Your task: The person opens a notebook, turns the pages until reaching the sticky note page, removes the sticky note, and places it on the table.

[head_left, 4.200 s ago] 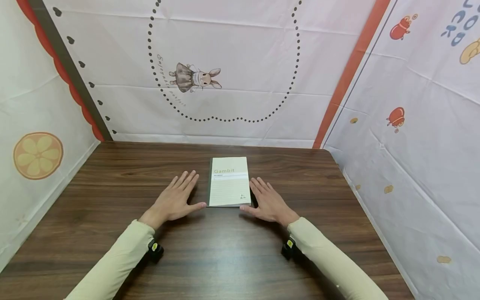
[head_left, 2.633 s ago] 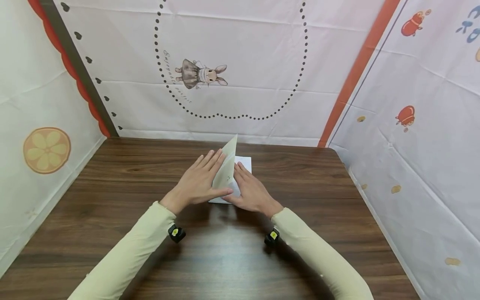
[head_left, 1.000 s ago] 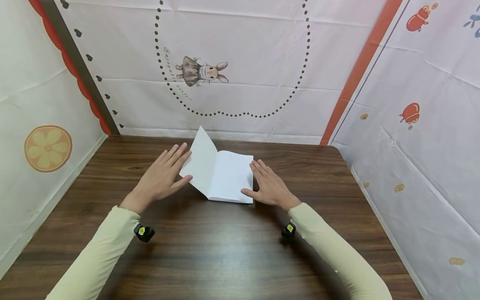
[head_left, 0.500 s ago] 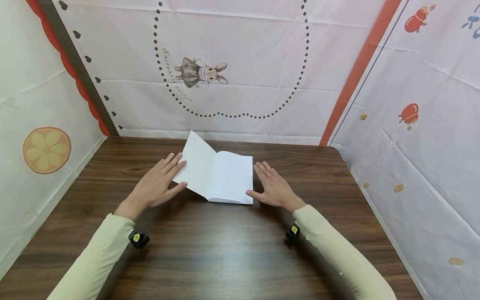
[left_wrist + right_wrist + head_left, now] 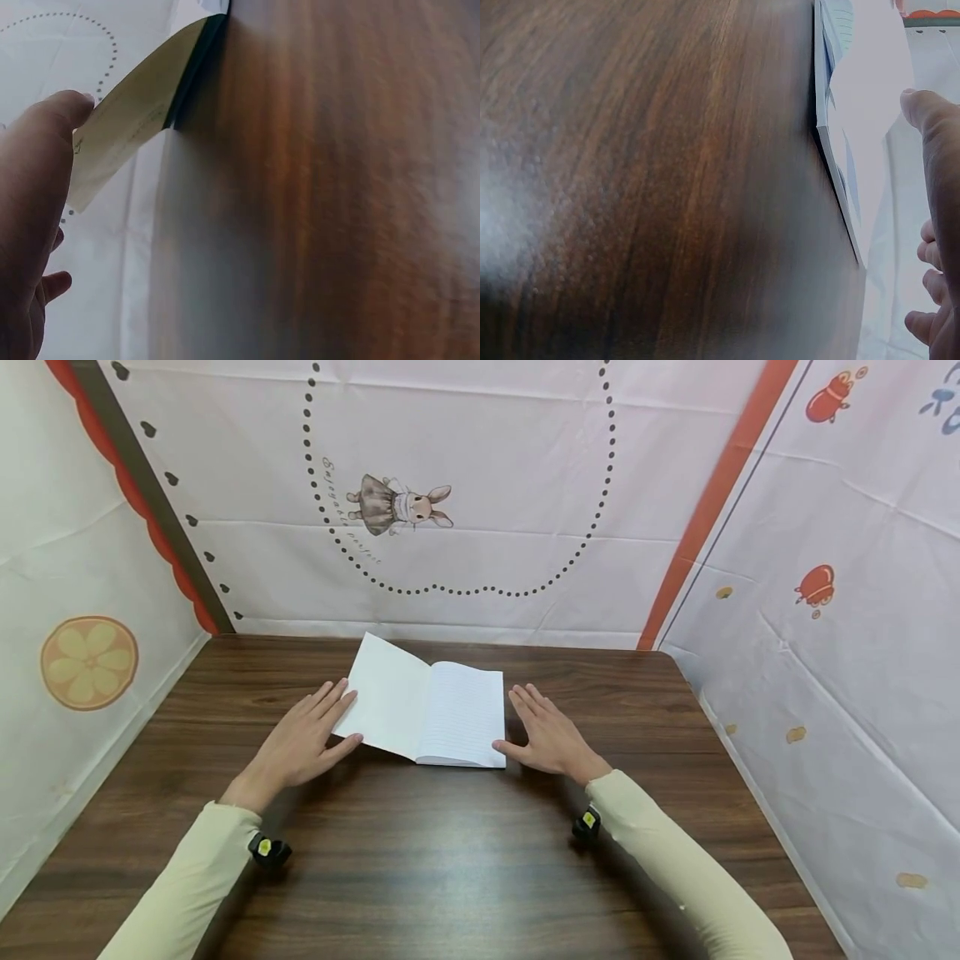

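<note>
A notebook (image 5: pixel 463 714) lies open at the middle of the table, its lined right page facing up. Its front cover (image 5: pixel 386 697) leans out to the left, raised off the wood; the left wrist view shows the cover's yellowish outside (image 5: pixel 139 97) and dark spine strip. My left hand (image 5: pixel 296 743) touches the cover's outer edge with straight, spread fingers. Beside the notebook's right edge is my right hand (image 5: pixel 551 735), fingers straight, its thumb at the lower right corner of the page. In the right wrist view the thumb (image 5: pixel 926 109) is over the bright page.
The dark wood-grain table (image 5: pixel 450 860) extends around the notebook. White printed cloth (image 5: pixel 495 485) hangs behind the table and along both sides. A small black camera is strapped at each wrist.
The closed notebook has had its cover lifted and swung to the left. Lately the cover has sunk lower as my left hand moved left and down. My right hand has moved slightly right.
</note>
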{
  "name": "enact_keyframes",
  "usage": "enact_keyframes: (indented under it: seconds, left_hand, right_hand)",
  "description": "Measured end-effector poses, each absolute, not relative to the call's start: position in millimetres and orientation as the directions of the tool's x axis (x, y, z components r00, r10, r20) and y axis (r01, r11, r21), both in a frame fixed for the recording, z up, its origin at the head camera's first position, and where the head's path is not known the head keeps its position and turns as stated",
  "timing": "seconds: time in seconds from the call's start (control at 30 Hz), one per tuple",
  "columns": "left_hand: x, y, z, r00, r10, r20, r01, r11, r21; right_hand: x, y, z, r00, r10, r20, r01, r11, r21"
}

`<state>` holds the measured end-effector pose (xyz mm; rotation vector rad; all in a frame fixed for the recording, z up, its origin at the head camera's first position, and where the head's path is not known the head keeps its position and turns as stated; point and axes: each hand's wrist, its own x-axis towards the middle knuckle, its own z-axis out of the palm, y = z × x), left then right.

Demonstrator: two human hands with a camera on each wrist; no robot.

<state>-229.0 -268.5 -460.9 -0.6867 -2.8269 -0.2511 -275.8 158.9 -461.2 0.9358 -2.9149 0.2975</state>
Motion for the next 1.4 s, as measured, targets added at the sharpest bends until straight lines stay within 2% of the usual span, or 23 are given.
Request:
enact_keyframes:
  seconds: [0.47, 1.0, 1.4]
  left_hand:
    - [-226.0, -279.6, -486.5, -0.929, 0.366, 0.051, 0.368, 0.907, 0.206]
    - [-229.5, -279.0, -498.0, -0.936, 0.349, -0.038, 0.330, 0.913, 0.241]
    - [-227.9, -277.3, -493.7, -0.937, 0.345, -0.059, 0.320, 0.913, 0.252]
  right_hand:
    - [-275.7, 162.7, -467.0, -0.820, -0.563, 0.103, -0.572, 0.804, -0.165]
    - [-274.8, 168.4, -476.3, -0.829, -0.555, 0.072, -0.559, 0.815, -0.152]
    - [-278.9, 161.5, -471.1, -0.822, -0.563, 0.083, -0.569, 0.808, -0.152]
